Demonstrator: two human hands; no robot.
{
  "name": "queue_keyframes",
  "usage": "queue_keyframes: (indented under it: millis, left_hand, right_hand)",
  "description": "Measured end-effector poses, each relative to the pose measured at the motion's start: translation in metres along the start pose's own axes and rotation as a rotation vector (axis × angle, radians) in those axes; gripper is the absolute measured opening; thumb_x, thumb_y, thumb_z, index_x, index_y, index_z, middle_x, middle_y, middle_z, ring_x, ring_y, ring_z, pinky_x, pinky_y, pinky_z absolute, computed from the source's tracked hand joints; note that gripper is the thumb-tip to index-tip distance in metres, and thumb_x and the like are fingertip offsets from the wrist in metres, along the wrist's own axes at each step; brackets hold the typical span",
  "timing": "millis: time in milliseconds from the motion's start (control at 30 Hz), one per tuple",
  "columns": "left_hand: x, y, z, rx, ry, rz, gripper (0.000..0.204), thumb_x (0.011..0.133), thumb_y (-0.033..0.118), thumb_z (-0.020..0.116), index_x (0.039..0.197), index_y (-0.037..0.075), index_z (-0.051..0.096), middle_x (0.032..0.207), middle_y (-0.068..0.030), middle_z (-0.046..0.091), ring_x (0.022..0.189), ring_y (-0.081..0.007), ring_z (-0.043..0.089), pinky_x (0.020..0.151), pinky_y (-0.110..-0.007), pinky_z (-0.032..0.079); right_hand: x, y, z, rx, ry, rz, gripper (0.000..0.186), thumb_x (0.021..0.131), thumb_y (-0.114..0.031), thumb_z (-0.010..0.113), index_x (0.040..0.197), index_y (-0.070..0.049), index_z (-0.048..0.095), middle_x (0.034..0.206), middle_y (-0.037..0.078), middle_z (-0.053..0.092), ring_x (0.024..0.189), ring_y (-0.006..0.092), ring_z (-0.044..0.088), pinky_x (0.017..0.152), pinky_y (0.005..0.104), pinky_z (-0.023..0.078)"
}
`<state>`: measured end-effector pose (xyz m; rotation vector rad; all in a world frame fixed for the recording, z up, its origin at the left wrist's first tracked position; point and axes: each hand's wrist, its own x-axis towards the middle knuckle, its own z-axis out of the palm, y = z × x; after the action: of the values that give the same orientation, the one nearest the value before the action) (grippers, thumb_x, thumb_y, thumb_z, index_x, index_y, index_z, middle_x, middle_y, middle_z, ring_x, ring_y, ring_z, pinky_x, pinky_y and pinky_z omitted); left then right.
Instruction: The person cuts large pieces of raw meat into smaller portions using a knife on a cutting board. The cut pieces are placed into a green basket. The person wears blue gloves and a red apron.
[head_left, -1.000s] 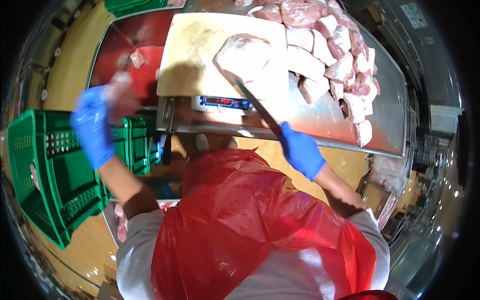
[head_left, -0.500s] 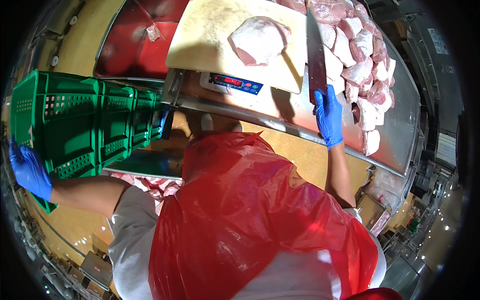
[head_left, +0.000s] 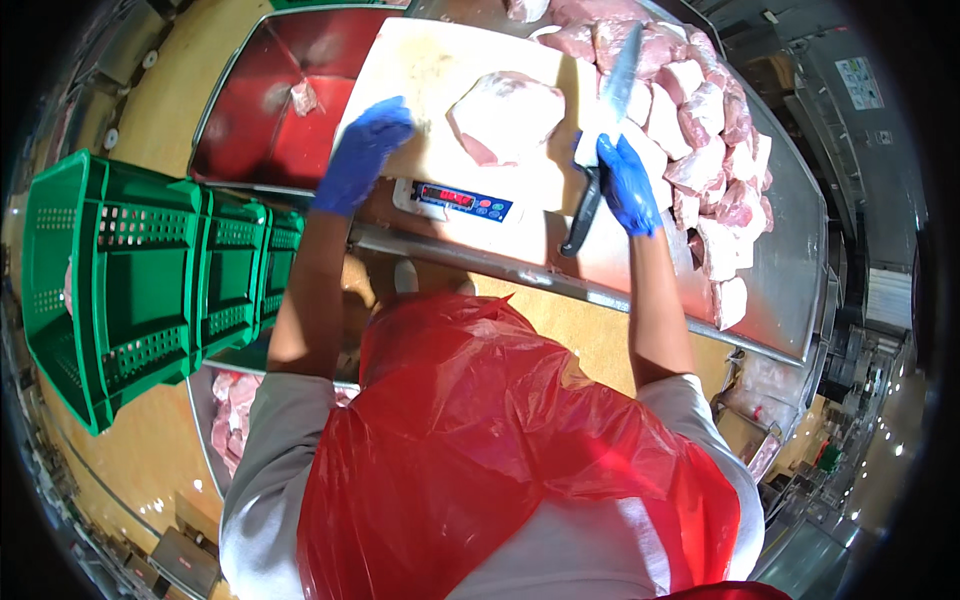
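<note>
Butchery station, seen from above. The left hand, in a blue glove, rests with fingers spread on the near-left part of the pale rectangular cutting board, holding nothing. The right hand, also blue-gloved, is closed around the black handle of a long steel-bladed knife; the blade points away from the person, its tip over the heap of meat beyond. The two hands are well apart. Between them, nearer the right hand, lies a large pale-pink slab of raw meat flat on the board, untouched by either hand. A digital scale with a red-lit display sits at the board's near edge, just below the left hand. To the right of the right hand, cut pink meat chunks pile along the steel tabletop. Left of the left hand, a red-lined tray holds one small scrap; farther left, stacked green perforated plastic crates. Judgement: the step looks like setting up for a cut on the slab. The next move calls for the left hand to pin the slab and the blade to swing in over it, clear of the fingers.
</note>
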<state>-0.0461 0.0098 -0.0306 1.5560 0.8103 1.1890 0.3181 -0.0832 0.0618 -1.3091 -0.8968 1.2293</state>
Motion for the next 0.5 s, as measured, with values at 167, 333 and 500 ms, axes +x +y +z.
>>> queue_keyframes:
  millis: [167, 333, 500]
  left_hand:
    - [0.074, 0.022, 0.073, 0.017, -0.289, 0.094, 0.025, 0.092, 0.013, 0.066, 0.112, -0.002, 0.066, 0.116, -0.0118, 0.067, 0.107, -0.0231, 0.065, 0.095, -0.035, 0.053]
    - [0.063, 0.007, 0.092, -1.196, -0.347, -0.645, 0.035, 0.102, 0.018, 0.053, 0.132, 0.002, 0.057, 0.12, -0.0137, 0.067, 0.111, -0.0239, 0.065, 0.1, -0.042, 0.052]
    - [-0.024, 0.065, 0.059, -0.222, -0.224, 0.04, 0.055, 0.092, 0.03, 0.062, 0.137, 0.0, 0.051, 0.12, -0.0147, 0.066, 0.104, -0.0241, 0.068, 0.087, -0.04, 0.058]
  right_hand:
    - [0.055, 0.001, 0.045, -0.01, -0.088, -0.023, 0.028, 0.103, -0.023, 0.057, 0.12, -0.001, 0.06, 0.101, 0.003, 0.064, 0.09, 0.0123, 0.06, 0.082, 0.0276, 0.051]
    - [0.029, -0.033, 0.079, 0.194, -0.24, -0.135, 0.033, 0.103, -0.018, 0.056, 0.129, 0.002, 0.057, 0.109, 0.005, 0.064, 0.094, 0.0121, 0.06, 0.087, 0.0273, 0.051]
    - [-0.037, -0.057, 0.101, 0.006, -0.261, -0.13, 0.051, 0.104, -0.026, 0.054, 0.144, 0.003, 0.043, 0.14, 0.015, 0.054, 0.122, 0.026, 0.057, 0.096, 0.0386, 0.053]
